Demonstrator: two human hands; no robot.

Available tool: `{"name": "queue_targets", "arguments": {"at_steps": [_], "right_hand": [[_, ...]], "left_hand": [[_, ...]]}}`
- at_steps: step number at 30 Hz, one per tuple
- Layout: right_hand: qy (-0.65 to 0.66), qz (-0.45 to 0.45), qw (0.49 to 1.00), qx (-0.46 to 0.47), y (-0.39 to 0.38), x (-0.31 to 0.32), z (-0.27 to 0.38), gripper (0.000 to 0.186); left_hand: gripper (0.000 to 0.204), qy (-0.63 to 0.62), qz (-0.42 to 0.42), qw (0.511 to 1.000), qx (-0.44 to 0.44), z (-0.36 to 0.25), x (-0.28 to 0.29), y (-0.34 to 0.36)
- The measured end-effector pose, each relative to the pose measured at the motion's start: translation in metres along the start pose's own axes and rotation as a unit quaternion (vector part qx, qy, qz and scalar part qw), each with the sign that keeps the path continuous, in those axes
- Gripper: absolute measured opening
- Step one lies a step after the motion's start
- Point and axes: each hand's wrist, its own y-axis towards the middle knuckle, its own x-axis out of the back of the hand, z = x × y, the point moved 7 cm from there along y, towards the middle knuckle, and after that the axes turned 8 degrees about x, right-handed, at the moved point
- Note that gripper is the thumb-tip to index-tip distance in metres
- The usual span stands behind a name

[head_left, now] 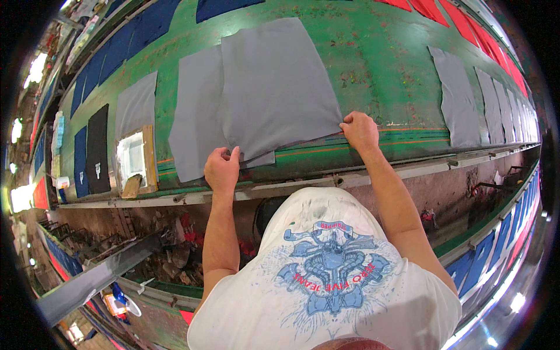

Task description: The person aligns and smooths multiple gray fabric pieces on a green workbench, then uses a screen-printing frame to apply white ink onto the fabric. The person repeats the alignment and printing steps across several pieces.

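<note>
A grey fabric panel (274, 81) spreads over the green table, its near edge lifted slightly toward me. My left hand (223, 169) pinches its near left corner, and my right hand (360, 132) pinches the near right corner. Under its left side lies another grey fabric panel (195, 111), partly covered. A small strip of grey also shows below the upper panel's near edge, beside my left hand. Both hands are closed with thumb and fingers pressed on the cloth.
The long green table (385, 76) has a metal rail (280, 188) along its near edge. A wooden-framed screen (147, 157) stands to the left, near black and blue panels. More grey panels (455, 96) lie to the right, red ones (429, 10) at the far right. Behind me runs another table.
</note>
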Motion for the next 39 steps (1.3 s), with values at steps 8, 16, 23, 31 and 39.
{"name": "queue_targets", "arguments": {"at_steps": [8, 16, 23, 31, 39], "right_hand": [[-0.048, 0.006, 0.999, 0.020, -0.011, 0.004, 0.016, 0.024], [-0.066, -0.020, 0.997, 0.031, -0.009, 0.005, 0.025, 0.023], [0.281, 0.216, 0.929, 0.111, -0.059, -0.044, 0.073, 0.034], [0.806, 0.062, 0.541, -0.234, -0.020, -0.094, 0.083, 0.051], [0.771, -0.136, 0.622, -0.032, 0.036, 0.077, 0.014, 0.043]], "left_hand": [[0.032, -0.027, 0.074, 0.996, 0.037, -0.008, -0.021, 0.019], [0.021, -0.477, 0.194, 0.808, 0.286, 0.005, -0.054, 0.012], [0.017, -0.548, 0.296, 0.737, 0.263, -0.043, -0.049, 0.022], [0.013, -0.632, 0.250, 0.728, 0.090, -0.136, 0.020, 0.045], [0.010, -0.646, 0.184, 0.728, -0.138, -0.193, 0.104, 0.046]]}}
